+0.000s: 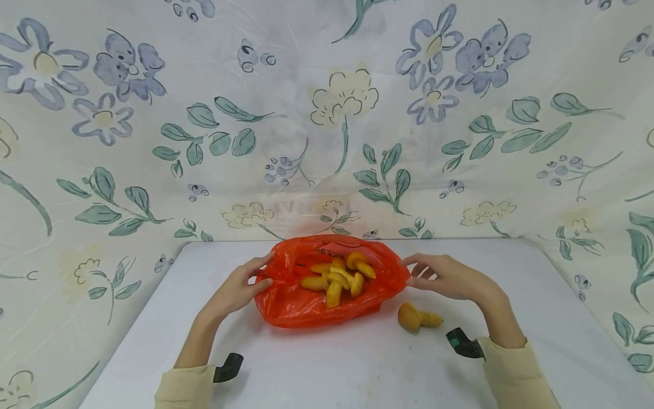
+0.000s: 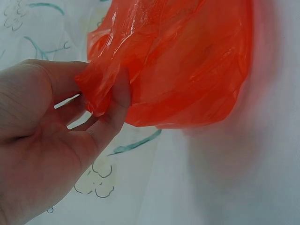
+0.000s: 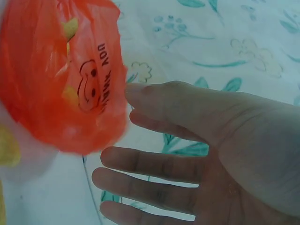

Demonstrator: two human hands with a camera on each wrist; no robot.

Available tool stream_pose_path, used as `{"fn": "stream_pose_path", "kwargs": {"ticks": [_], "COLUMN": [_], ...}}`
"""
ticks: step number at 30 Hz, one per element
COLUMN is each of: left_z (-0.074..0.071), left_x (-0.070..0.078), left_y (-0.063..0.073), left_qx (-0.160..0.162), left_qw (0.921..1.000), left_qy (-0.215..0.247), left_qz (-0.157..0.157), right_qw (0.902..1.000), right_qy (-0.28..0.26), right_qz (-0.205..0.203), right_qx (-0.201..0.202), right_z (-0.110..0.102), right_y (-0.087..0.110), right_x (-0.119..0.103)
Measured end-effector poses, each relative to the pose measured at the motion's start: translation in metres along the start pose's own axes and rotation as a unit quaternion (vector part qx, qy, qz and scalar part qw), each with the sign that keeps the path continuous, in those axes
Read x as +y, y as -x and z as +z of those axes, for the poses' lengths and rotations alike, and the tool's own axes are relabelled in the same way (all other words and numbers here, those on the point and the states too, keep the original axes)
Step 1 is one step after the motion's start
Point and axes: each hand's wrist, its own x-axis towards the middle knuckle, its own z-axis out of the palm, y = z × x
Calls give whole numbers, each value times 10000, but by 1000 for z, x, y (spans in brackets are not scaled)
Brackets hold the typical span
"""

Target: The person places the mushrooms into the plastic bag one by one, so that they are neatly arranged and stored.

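Observation:
A thin red plastic bag (image 1: 306, 315) lies on the table, its mouth spread wide. Several yellow mushrooms (image 1: 334, 281) are piled inside it. My left hand (image 1: 240, 287) pinches the bag's left edge between thumb and fingers; in the left wrist view the gathered red film (image 2: 101, 89) sits in that grip. At the opposite side, my right hand (image 1: 444, 276) has its fingertips right at the bag's right edge. The right wrist view shows its fingers (image 3: 150, 164) extended and spread, with the thumb tip beside the printed red film (image 3: 91, 126).
One more yellow mushroom (image 1: 411, 317) lies on the white table (image 1: 327, 369), outside the bag, in front of the right hand. A flower-patterned sheet (image 1: 286, 142) hangs behind the table and along both sides. Black wrist cameras (image 1: 229, 368) stick out at both cuffs.

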Motion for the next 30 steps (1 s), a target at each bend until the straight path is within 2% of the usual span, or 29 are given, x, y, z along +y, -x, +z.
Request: {"fn": "stream_pose_path", "kwargs": {"ticks": [8, 19, 30], "left_z": [0, 1, 1], "left_x": [-3, -2, -1], "left_y": [0, -1, -1], "left_qx": [-3, -22, 18], "left_qw": [10000, 10000, 9999], "left_qy": [-23, 3, -73], "left_qz": [33, 6, 76], "right_qw": [9997, 9987, 9970], "right_qy": [-8, -34, -307], "right_qz": [239, 388, 40], "right_qx": [-62, -324, -714], "right_z": [3, 21, 35], "right_y": [9, 11, 8], "right_x": [17, 38, 43]}}
